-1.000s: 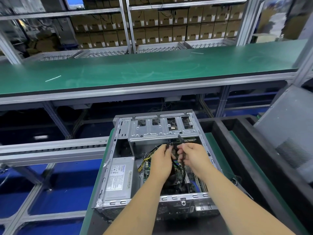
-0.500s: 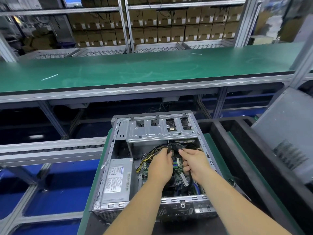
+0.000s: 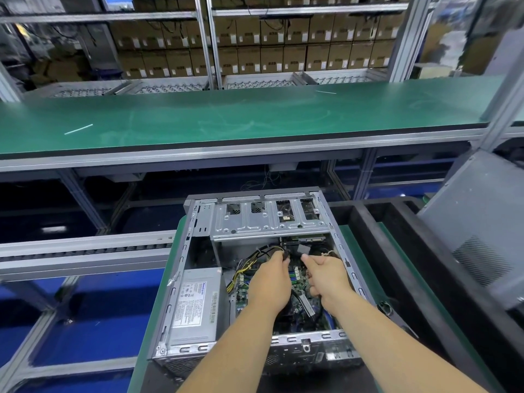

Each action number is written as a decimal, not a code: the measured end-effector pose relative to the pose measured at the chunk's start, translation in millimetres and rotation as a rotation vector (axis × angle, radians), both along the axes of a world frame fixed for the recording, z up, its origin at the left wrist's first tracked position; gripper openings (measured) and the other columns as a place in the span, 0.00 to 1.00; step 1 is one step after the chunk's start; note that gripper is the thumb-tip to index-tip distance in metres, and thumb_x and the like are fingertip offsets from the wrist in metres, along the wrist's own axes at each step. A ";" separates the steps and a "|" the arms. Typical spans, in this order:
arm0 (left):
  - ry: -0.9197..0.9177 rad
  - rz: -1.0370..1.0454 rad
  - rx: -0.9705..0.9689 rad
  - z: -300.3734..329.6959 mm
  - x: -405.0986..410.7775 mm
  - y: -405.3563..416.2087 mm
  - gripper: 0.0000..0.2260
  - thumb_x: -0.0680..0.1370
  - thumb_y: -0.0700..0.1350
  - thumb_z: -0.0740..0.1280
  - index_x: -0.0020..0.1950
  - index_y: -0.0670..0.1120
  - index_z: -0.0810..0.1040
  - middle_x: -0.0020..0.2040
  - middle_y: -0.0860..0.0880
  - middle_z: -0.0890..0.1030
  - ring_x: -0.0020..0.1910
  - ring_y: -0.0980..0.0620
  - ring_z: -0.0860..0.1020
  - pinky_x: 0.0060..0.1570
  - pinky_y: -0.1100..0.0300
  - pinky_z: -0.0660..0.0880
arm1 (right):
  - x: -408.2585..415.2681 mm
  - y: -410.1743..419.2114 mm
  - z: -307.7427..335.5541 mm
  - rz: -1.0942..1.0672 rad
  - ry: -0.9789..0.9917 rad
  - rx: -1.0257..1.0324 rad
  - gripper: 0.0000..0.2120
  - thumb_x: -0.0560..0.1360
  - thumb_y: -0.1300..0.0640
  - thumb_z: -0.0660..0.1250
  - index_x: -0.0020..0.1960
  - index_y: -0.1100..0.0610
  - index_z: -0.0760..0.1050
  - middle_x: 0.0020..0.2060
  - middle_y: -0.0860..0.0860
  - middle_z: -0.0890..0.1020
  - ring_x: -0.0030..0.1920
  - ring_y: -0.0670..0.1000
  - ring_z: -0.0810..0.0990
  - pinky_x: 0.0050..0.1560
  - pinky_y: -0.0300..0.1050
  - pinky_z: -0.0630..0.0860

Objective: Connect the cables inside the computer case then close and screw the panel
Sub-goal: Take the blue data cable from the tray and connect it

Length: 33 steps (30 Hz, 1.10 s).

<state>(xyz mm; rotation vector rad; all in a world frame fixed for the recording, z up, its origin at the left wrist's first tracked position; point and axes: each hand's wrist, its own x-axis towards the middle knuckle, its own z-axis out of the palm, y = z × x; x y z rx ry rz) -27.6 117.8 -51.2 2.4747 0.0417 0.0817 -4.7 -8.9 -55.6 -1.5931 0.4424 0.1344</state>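
Note:
An open grey computer case (image 3: 181, 268) lies on its side in front of me, its motherboard (image 3: 295, 279) and silver power supply (image 3: 195, 304) exposed. Both my hands are inside it, below the silver drive cage (image 3: 266, 225). My left hand (image 3: 269, 282) pinches a black cable connector (image 3: 285, 254) at its fingertips. My right hand (image 3: 326, 276) is curled, thumb toward the same black cable; what its fingers hold is hidden. A yellow-and-black wire bundle (image 3: 243, 265) runs left of my left hand. The grey side panel (image 3: 482, 222) leans at the right.
A long green workbench (image 3: 226, 117) crosses behind the case, with shelves of cardboard boxes (image 3: 255, 52) beyond. A roller conveyor (image 3: 85, 251) runs at the left. Black foam trays (image 3: 377, 222) sit to the right of the case.
Both hands have moved down and deeper into the case, from just under the drive cage toward the motherboard, carrying the black cable with them.

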 end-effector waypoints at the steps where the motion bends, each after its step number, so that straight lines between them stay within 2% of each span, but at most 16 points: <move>1: 0.001 -0.002 0.004 0.0 0.2 -0.1 0.10 0.85 0.49 0.54 0.55 0.46 0.71 0.45 0.47 0.81 0.42 0.45 0.78 0.38 0.51 0.73 | -0.4 0.2 2.0 -0.008 0.004 -0.001 0.08 0.82 0.53 0.66 0.56 0.52 0.82 0.25 0.47 0.70 0.28 0.48 0.63 0.22 0.39 0.63; 3: 0.005 -0.012 0.016 0.0 0.4 -0.7 0.10 0.85 0.49 0.53 0.55 0.46 0.71 0.45 0.47 0.82 0.42 0.45 0.79 0.38 0.51 0.73 | 0.9 0.2 4.8 -0.033 0.025 -0.014 0.11 0.84 0.50 0.63 0.51 0.51 0.83 0.23 0.44 0.71 0.25 0.47 0.62 0.21 0.39 0.61; 4: 0.008 -0.022 0.028 -0.5 0.4 -0.9 0.10 0.85 0.50 0.53 0.54 0.46 0.71 0.44 0.47 0.81 0.41 0.45 0.79 0.38 0.51 0.74 | 3.1 -0.2 5.6 -0.055 0.046 -0.014 0.12 0.84 0.50 0.61 0.51 0.51 0.83 0.26 0.47 0.71 0.25 0.47 0.62 0.22 0.40 0.60; 7: 0.017 -0.052 0.074 -3.2 0.3 -2.0 0.09 0.85 0.50 0.53 0.50 0.47 0.68 0.40 0.49 0.79 0.36 0.45 0.76 0.34 0.52 0.69 | 9.8 0.0 6.2 -0.114 0.121 -0.002 0.13 0.85 0.52 0.58 0.55 0.55 0.81 0.34 0.51 0.71 0.29 0.49 0.63 0.27 0.43 0.60; 10: 0.011 -0.060 0.103 -4.2 -0.2 -2.8 0.09 0.85 0.50 0.53 0.47 0.49 0.64 0.36 0.52 0.74 0.34 0.47 0.72 0.32 0.54 0.63 | 17.2 4.7 7.1 -0.163 0.175 0.044 0.12 0.84 0.54 0.59 0.58 0.56 0.80 0.34 0.52 0.70 0.30 0.50 0.63 0.29 0.45 0.60; 12: 0.004 -0.063 0.112 -5.0 0.0 -3.1 0.08 0.85 0.50 0.53 0.47 0.49 0.64 0.36 0.52 0.74 0.34 0.47 0.72 0.32 0.54 0.63 | 25.1 5.8 6.6 -0.209 0.222 0.066 0.13 0.83 0.56 0.60 0.60 0.59 0.79 0.36 0.54 0.70 0.33 0.52 0.65 0.30 0.47 0.63; 14: 0.003 -0.062 0.116 -5.7 0.0 -2.7 0.08 0.85 0.50 0.53 0.47 0.49 0.64 0.36 0.52 0.74 0.33 0.47 0.72 0.32 0.54 0.63 | 32.6 7.5 4.9 -0.203 0.241 0.050 0.14 0.82 0.59 0.59 0.64 0.61 0.77 0.46 0.57 0.74 0.40 0.56 0.71 0.39 0.49 0.71; 15: 0.003 -0.062 0.117 -6.2 0.0 -2.5 0.08 0.85 0.50 0.53 0.47 0.49 0.64 0.36 0.51 0.74 0.33 0.47 0.72 0.31 0.54 0.63 | 34.2 8.4 3.9 -0.216 0.240 0.059 0.14 0.81 0.61 0.60 0.64 0.62 0.77 0.50 0.59 0.75 0.46 0.59 0.75 0.47 0.52 0.74; 17: 0.002 -0.066 0.119 -6.9 0.1 -2.3 0.08 0.85 0.50 0.53 0.47 0.49 0.64 0.35 0.51 0.74 0.33 0.47 0.72 0.31 0.53 0.62 | 34.3 10.0 1.3 -0.292 0.240 0.094 0.12 0.79 0.63 0.62 0.60 0.63 0.78 0.54 0.58 0.79 0.59 0.62 0.76 0.62 0.58 0.74; 18: 0.002 -0.067 0.120 -7.4 0.2 -2.4 0.08 0.85 0.50 0.53 0.47 0.49 0.64 0.35 0.51 0.74 0.33 0.47 0.72 0.31 0.53 0.62 | 33.5 11.1 0.0 -0.324 0.238 0.093 0.10 0.78 0.63 0.63 0.57 0.63 0.79 0.53 0.55 0.78 0.60 0.62 0.76 0.64 0.60 0.73; 19: 0.001 -0.067 0.122 -7.7 0.3 -2.6 0.08 0.85 0.50 0.53 0.47 0.49 0.64 0.35 0.51 0.74 0.33 0.47 0.72 0.31 0.53 0.63 | 32.4 13.2 -0.3 -0.352 0.232 0.106 0.08 0.77 0.61 0.63 0.53 0.63 0.78 0.51 0.53 0.78 0.56 0.61 0.78 0.61 0.60 0.75; 21: 0.000 -0.069 0.130 -8.3 1.2 -2.7 0.08 0.85 0.50 0.54 0.48 0.49 0.64 0.35 0.52 0.74 0.33 0.47 0.72 0.31 0.53 0.63 | 31.3 18.2 1.3 -0.401 0.207 0.145 0.06 0.76 0.56 0.66 0.46 0.59 0.79 0.40 0.53 0.78 0.42 0.57 0.77 0.47 0.53 0.77; 23: 0.000 -0.069 0.135 -9.0 1.8 -2.5 0.08 0.85 0.49 0.54 0.48 0.49 0.64 0.34 0.52 0.73 0.32 0.48 0.71 0.30 0.53 0.62 | 31.6 21.9 3.4 -0.459 0.181 0.158 0.12 0.75 0.50 0.69 0.39 0.58 0.79 0.35 0.53 0.77 0.34 0.54 0.73 0.37 0.50 0.72; 28: -0.006 -0.070 0.138 -10.9 2.3 -2.5 0.08 0.85 0.50 0.54 0.47 0.50 0.63 0.32 0.54 0.71 0.29 0.51 0.69 0.28 0.54 0.60 | 26.6 26.6 2.0 -0.497 0.137 0.105 0.16 0.74 0.50 0.66 0.33 0.59 0.76 0.30 0.55 0.77 0.32 0.56 0.72 0.36 0.52 0.72; 33: 0.001 -0.070 0.131 -11.9 3.0 -2.7 0.07 0.85 0.50 0.54 0.48 0.50 0.63 0.33 0.54 0.70 0.31 0.49 0.70 0.30 0.53 0.62 | 24.4 21.9 1.9 -0.450 0.154 0.073 0.17 0.74 0.47 0.65 0.37 0.61 0.77 0.30 0.55 0.76 0.31 0.56 0.71 0.33 0.50 0.70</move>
